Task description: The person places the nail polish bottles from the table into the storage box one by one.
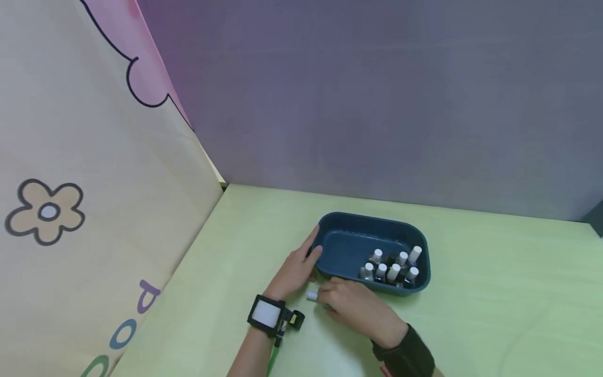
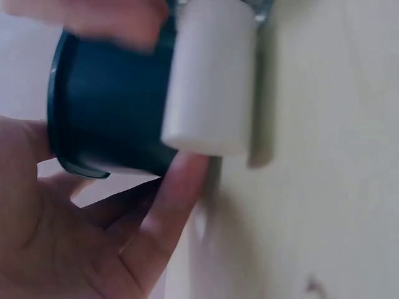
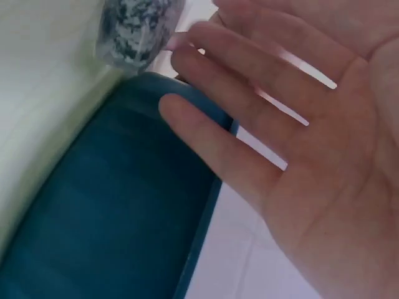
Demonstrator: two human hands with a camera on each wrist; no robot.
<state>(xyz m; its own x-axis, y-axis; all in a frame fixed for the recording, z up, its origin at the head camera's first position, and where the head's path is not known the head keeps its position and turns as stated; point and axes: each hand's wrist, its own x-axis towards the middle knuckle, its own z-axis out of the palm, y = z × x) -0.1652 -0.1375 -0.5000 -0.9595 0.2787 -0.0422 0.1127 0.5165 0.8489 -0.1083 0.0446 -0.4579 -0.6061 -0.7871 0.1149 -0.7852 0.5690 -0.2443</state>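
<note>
A dark blue bin (image 1: 358,246) holds several white-capped nail polish bottles (image 1: 393,272), grouped in its right part. My left hand (image 1: 294,267) rests against the bin's left end, its fingers along the outside wall. Just in front of the bin, my right hand (image 1: 350,303) has another nail polish bottle (image 3: 140,31) at its fingertips, apparently pinched, with the thumb out of sight. Black and white glitter shows through its glass. Its white cap (image 2: 212,81) points left, towards my left hand, close above the table. The other right fingers (image 3: 218,152) are fairly straight.
A pale green cloth (image 1: 494,283) covers the table. Behind stands a grey-purple panel (image 1: 377,104), and on the left a white printed sheet (image 1: 108,173) with a flower and letters. A dark object (image 1: 594,217) shows at the far right edge.
</note>
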